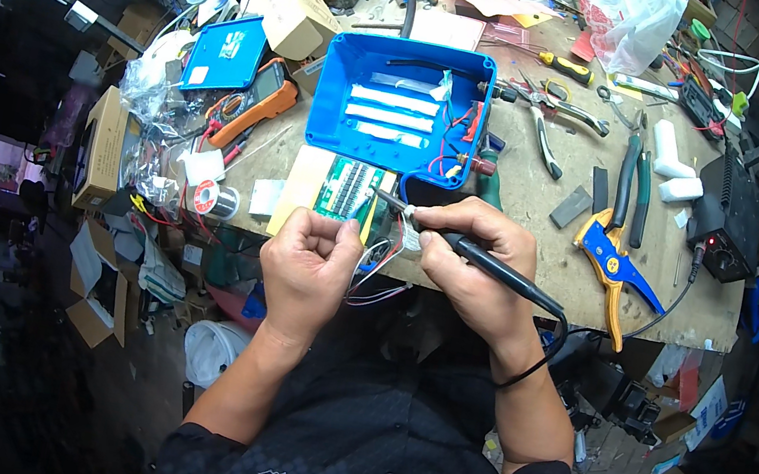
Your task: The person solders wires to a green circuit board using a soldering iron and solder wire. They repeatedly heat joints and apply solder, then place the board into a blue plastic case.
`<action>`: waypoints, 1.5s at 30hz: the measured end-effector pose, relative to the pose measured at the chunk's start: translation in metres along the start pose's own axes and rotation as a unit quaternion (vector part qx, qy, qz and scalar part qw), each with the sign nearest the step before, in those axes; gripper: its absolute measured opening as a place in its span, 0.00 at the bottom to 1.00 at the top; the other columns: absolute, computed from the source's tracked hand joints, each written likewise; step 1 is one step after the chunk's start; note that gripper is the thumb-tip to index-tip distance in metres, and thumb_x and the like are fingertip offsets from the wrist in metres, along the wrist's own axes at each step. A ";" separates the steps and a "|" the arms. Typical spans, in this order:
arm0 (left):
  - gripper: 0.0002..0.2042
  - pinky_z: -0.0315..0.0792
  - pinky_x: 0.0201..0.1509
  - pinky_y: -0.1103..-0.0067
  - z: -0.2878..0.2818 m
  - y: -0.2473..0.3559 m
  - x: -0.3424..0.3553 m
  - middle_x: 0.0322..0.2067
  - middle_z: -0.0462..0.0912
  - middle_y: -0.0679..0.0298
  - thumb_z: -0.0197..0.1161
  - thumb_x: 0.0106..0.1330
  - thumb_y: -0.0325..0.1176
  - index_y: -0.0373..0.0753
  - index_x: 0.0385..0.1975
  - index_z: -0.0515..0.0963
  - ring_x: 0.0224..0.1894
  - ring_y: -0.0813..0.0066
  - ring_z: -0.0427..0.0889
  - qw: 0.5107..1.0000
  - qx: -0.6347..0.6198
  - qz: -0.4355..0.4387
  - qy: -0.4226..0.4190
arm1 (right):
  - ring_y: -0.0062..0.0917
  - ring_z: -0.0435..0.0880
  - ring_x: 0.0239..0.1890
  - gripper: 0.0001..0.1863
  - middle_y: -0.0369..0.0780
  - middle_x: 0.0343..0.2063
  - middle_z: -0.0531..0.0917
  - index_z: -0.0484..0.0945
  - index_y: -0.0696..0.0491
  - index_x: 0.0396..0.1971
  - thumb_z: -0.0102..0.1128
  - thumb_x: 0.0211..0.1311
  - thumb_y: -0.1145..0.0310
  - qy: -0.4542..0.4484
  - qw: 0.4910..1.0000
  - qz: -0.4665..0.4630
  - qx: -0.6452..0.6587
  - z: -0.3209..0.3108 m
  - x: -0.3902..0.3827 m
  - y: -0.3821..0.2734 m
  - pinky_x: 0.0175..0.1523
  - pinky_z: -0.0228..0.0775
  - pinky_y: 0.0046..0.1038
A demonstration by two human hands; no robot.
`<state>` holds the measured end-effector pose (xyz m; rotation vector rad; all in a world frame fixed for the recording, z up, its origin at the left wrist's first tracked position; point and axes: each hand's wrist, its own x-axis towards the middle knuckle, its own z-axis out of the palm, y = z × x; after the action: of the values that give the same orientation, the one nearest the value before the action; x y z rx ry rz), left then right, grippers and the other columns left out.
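A green circuit board [350, 191] lies on a yellowish pad [300, 188] near the table's front edge. My left hand [315, 256] is closed at the board's lower edge, thumb and fingers pinched together; what they hold is hidden. In my right hand [488, 246] is a black soldering iron [507, 272], its tip pointing left at the board's right side. A white connector [408, 239] with thin wires hangs by the right fingers. Just behind the board stands an open blue plastic box [326, 91] with white strips and red and black wires inside.
Left of the board are a solder spool [206, 197], an orange meter [268, 104] and a blue lid [226, 56]. To the right lie pliers [544, 139], a blue-and-yellow wire stripper [620, 267] and a black box-shaped unit [731, 213] joined to a cord.
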<state>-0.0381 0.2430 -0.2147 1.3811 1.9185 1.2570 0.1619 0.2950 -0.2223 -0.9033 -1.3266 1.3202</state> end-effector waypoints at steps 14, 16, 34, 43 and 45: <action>0.10 0.59 0.26 0.88 -0.002 -0.026 0.002 0.24 0.77 0.74 0.69 0.78 0.30 0.34 0.33 0.77 0.24 0.93 0.68 0.999 -0.022 0.030 -0.016 | 0.20 0.86 0.30 0.23 0.40 0.32 0.87 0.70 0.60 0.68 0.59 0.81 0.66 0.606 0.738 -0.194 -0.224 -0.228 -0.114 -0.038 0.38 0.78 0.22; 0.11 0.60 0.26 0.87 -0.002 -0.026 0.006 0.24 0.77 0.73 0.68 0.79 0.31 0.34 0.33 0.77 0.24 0.92 0.68 0.999 -0.012 0.042 -0.025 | 0.20 0.84 0.33 0.21 0.38 0.37 0.85 0.70 0.58 0.61 0.67 0.75 0.72 0.592 0.731 -0.215 -0.263 -0.271 -0.115 -0.010 0.40 0.78 0.22; 0.12 0.65 0.29 0.85 -0.004 -0.035 0.007 0.26 0.78 0.72 0.69 0.79 0.33 0.34 0.33 0.77 0.26 0.89 0.72 0.999 0.002 0.050 -0.021 | 0.36 0.90 0.32 0.23 0.42 0.30 0.87 0.73 0.53 0.53 0.76 0.66 0.67 0.536 0.709 -0.101 -0.447 -0.264 -0.067 0.027 0.39 0.80 0.38; 0.10 0.71 0.26 0.81 -0.003 -0.001 0.002 0.20 0.85 0.65 0.73 0.72 0.30 0.31 0.35 0.81 0.22 0.86 0.80 0.999 -0.011 0.033 -0.035 | 0.22 0.86 0.41 0.16 0.37 0.40 0.84 0.80 0.56 0.54 0.69 0.75 0.64 0.566 0.696 -0.145 -0.418 -0.288 -0.117 0.021 0.49 0.80 0.26; 0.10 0.71 0.25 0.83 -0.010 -0.003 -0.002 0.20 0.85 0.65 0.73 0.72 0.29 0.29 0.38 0.80 0.22 0.87 0.81 0.997 -0.052 0.023 -0.046 | 0.24 0.87 0.39 0.16 0.41 0.39 0.87 0.80 0.59 0.54 0.66 0.77 0.64 0.562 0.748 -0.150 -0.320 -0.266 -0.124 -0.004 0.50 0.81 0.27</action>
<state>-0.0469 0.2367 -0.2130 1.4118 1.7438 1.2748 0.4456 0.2339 -0.2669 -1.5173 -0.8122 -0.1214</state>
